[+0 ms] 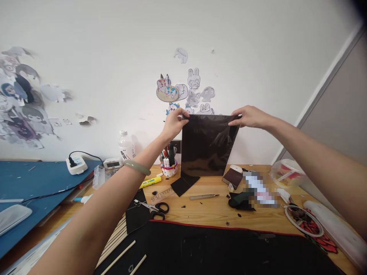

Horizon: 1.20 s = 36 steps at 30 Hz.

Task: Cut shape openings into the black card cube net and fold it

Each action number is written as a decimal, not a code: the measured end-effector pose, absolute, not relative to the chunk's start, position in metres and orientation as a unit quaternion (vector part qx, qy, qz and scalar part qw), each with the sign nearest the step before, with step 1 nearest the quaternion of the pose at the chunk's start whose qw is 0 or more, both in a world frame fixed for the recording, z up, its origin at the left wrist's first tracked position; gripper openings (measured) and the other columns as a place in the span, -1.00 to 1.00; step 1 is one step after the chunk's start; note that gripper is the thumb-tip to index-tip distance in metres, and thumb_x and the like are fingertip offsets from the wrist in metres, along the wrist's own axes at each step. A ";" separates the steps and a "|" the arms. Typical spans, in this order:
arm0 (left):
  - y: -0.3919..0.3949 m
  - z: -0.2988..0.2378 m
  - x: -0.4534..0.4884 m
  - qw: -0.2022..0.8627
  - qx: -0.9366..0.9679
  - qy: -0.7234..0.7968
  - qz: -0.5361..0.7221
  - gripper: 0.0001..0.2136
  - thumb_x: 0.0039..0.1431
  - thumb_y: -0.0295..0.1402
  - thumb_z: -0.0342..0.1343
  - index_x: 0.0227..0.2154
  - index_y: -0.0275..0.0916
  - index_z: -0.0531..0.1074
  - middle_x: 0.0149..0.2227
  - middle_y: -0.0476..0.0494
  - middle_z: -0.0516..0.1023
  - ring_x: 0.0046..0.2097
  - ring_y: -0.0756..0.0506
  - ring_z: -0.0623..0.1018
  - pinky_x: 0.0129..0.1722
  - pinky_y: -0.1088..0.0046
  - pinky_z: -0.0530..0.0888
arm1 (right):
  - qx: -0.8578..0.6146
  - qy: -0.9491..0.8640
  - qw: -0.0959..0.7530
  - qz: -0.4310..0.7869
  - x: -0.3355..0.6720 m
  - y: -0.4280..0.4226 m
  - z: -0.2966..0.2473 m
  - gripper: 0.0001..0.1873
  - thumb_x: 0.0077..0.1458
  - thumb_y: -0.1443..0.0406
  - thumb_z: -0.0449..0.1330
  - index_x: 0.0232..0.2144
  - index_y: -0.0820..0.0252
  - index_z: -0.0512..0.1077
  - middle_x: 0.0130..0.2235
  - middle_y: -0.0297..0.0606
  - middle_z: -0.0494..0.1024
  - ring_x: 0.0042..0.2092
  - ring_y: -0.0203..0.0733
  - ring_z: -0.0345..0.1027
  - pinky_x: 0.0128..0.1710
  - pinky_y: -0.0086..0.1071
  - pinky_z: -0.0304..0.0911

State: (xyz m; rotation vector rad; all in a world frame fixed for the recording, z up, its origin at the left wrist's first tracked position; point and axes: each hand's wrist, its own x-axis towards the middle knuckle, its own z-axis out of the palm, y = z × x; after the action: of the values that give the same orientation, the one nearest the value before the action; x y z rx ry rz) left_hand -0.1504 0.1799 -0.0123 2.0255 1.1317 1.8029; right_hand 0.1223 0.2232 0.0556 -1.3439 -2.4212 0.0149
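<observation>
A glossy black sheet (207, 147) hangs upright above the back of the wooden desk (206, 212). My left hand (175, 123) pinches its top left corner. My right hand (250, 116) pinches its top right corner. Both arms are stretched forward, and a pale green bangle (137, 167) sits on my left wrist. The sheet's lower edge hangs just above a small black paper offcut (183, 184) lying on the desk.
Scissors (155, 207), a craft knife (204, 196), a ruler (162, 194), a pen cup (169, 166), a bottle (126, 147) and wooden sticks (114, 244) lie about. A black mat (218, 248) covers the near desk, a blue mat (34, 183) the left. Containers (286, 173) stand right.
</observation>
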 end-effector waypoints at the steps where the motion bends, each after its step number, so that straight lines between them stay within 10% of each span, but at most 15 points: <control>1: 0.183 -0.008 -0.148 0.095 0.687 0.382 0.611 -0.86 -0.13 -0.61 0.04 -0.47 -0.30 0.30 -0.44 0.02 0.37 -0.55 0.13 0.27 -0.50 0.57 0.20 | -0.484 -0.855 0.188 -0.009 0.124 0.227 0.060 -0.62 -0.15 0.08 0.18 -0.40 0.29 0.46 -0.54 -0.35 0.40 -0.50 -0.31 0.27 -0.43 -0.38 0.12; 14: 0.212 0.002 -0.102 -0.024 0.702 0.358 0.615 -0.76 -0.10 -0.70 -0.11 -0.46 -0.26 0.34 -0.38 0.01 0.43 -0.37 0.04 0.35 -0.28 0.47 0.29 | -0.519 -0.808 0.279 -0.010 0.157 0.261 0.032 -0.94 -0.09 0.33 0.16 -0.46 0.19 0.41 -0.51 -0.35 0.42 -0.41 -0.21 0.31 -0.37 -0.35 0.16; 23: 0.178 0.011 -0.082 -0.092 0.755 0.313 0.569 -0.70 0.02 -0.67 -0.19 -0.37 -0.27 0.40 -0.17 -0.07 0.41 -0.15 0.02 0.40 -0.22 0.50 0.34 | -0.573 -0.680 0.409 0.204 0.215 0.265 -0.051 -0.73 0.12 0.26 0.06 -0.13 0.27 0.31 -0.13 -0.19 0.40 -0.20 -0.22 0.34 -0.25 -0.24 0.31; 36: 0.061 -0.066 -0.170 0.204 0.746 0.531 0.347 -0.79 0.12 -0.29 -0.07 -0.37 -0.20 0.45 -0.30 -0.07 0.53 -0.22 -0.07 0.50 -0.17 0.38 0.42 | -0.741 -0.549 0.326 0.209 0.275 0.255 -0.118 -0.67 0.12 0.25 0.06 -0.07 0.25 0.27 -0.07 -0.17 0.36 -0.15 -0.17 0.32 -0.21 -0.18 0.29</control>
State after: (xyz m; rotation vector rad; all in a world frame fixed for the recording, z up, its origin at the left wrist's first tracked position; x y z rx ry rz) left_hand -0.1701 0.0610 -0.0661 2.0801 1.4821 0.9672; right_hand 0.2754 0.2550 -0.1185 -1.9417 -1.4380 0.5464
